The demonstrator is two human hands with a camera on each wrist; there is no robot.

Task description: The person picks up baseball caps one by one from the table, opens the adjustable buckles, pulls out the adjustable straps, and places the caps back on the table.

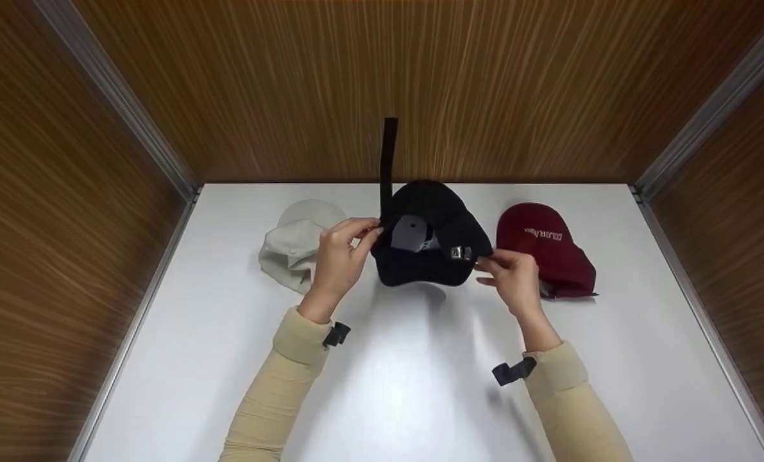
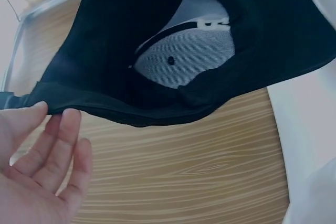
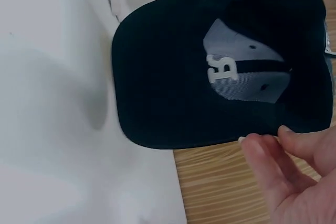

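Observation:
A black baseball cap (image 1: 420,269) is held up above the white table, its hollow inside facing me and its brim low. My left hand (image 1: 343,253) pinches the cap's edge on the left, where a long loose strap (image 1: 388,160) sticks straight up. On the right, thumb and fingers of my right hand (image 1: 515,279) pinch the opposite edge, just below a metal buckle (image 1: 460,253). Pale mesh lining (image 2: 184,56) shows inside the cap in the left wrist view. Light stitching (image 3: 222,69) shows on it in the right wrist view.
A crumpled off-white cap (image 1: 292,237) lies on the table (image 1: 382,398) behind my left hand. A dark red cap (image 1: 539,244) with white lettering lies behind my right hand. Wood-grain panels (image 1: 292,90) wall in the back and both sides.

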